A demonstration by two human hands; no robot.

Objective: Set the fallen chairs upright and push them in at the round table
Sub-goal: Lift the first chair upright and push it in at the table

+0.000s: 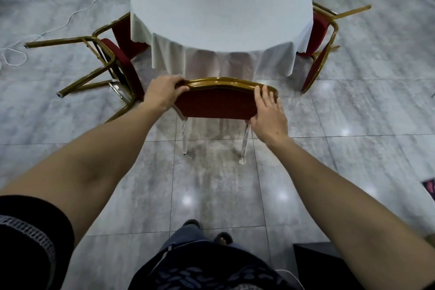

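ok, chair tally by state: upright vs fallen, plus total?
Upright: 1, the upright chair at the table's near edge, left hand gripping and right hand resting on its backrest.
Fallen: 2, the left chair and the right chair.
Total: 3, not counting gold legs poking out behind the table.

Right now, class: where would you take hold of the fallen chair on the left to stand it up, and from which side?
Probably the curved gold top rail of the left chair's backrest, reached from the table side. It lies on its side, legs pointing out left, backrest against the tablecloth, so pulling the rail up should swing the legs down to the floor.
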